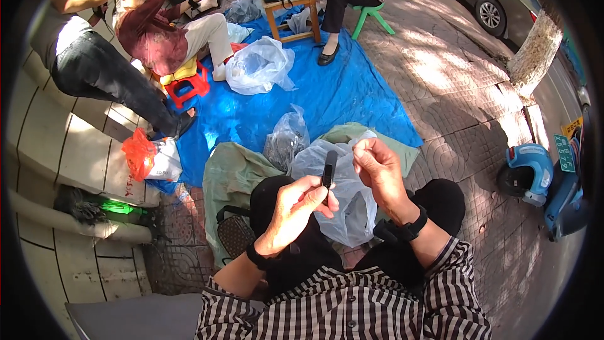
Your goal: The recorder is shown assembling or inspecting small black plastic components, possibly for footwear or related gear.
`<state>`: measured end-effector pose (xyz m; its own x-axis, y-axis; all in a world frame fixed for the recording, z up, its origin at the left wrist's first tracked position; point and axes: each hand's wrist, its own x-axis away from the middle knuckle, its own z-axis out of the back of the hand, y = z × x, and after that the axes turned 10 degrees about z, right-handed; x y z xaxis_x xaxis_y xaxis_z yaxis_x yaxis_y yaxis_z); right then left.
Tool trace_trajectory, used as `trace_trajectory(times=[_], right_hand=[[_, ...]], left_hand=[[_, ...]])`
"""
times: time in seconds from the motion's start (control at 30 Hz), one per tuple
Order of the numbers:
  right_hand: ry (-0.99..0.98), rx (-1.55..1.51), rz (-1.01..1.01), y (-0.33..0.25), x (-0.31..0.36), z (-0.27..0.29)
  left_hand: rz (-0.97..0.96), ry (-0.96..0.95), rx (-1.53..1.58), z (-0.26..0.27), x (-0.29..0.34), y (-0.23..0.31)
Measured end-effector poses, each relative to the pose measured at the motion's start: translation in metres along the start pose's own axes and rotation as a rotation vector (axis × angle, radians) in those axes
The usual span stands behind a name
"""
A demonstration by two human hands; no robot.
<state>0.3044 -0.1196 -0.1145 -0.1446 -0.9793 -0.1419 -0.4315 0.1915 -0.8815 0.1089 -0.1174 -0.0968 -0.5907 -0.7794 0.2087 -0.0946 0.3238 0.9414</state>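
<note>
Left hand (296,204): ours, fingers curled shut, pinching lower end of a small black strip (328,169), held upright above our lap.
Right hand (379,173): ours, raised just beside the strip's top; fingertips pressed together as if on sth fine. Can't tell what, too small.
Strip position: between both hands, over the clear plastic bag (343,198) that sits btwn our knees.
Risk 1: we judge the strip could slip, since only a fingertip pinch holds it at one end; it'd drop into the bag or onto the paving.
Risk 2: whatever the right hand pinches is tiny; a small tug or breeze could lose it w/o us noticing.
Risk 3: bag is loose and crumpled, so it could slide off our lap if our knees shift.
Count, hands at work: 2, both ours, each w/ a dark wristband.
Count, strips held: 1.
Count, clear/grey plastic bags: 3 in plain view, i.e. ours, one on the blue tarp (327,97) just ahead, one big one further up.
Count, orange bag (138,154): 1, at left by the wall.
Count, other people: 3, well apart at top.
Count, plastic stools: 3 in view, two red and one green.
</note>
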Motion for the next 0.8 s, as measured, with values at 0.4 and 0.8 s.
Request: trace_trajectory(times=[0.4,0.8], right_hand=[[-0.137,-0.024,0.065,0.002,0.010,-0.013],[-0.148,-0.012,-0.008,-0.004,0.018,-0.019]], left_hand=[[-0.169,0.099,-0.266,-0.012,-0.014,-0.006],[-0.259,0.315,-0.392,-0.015,-0.020,-0.004]])
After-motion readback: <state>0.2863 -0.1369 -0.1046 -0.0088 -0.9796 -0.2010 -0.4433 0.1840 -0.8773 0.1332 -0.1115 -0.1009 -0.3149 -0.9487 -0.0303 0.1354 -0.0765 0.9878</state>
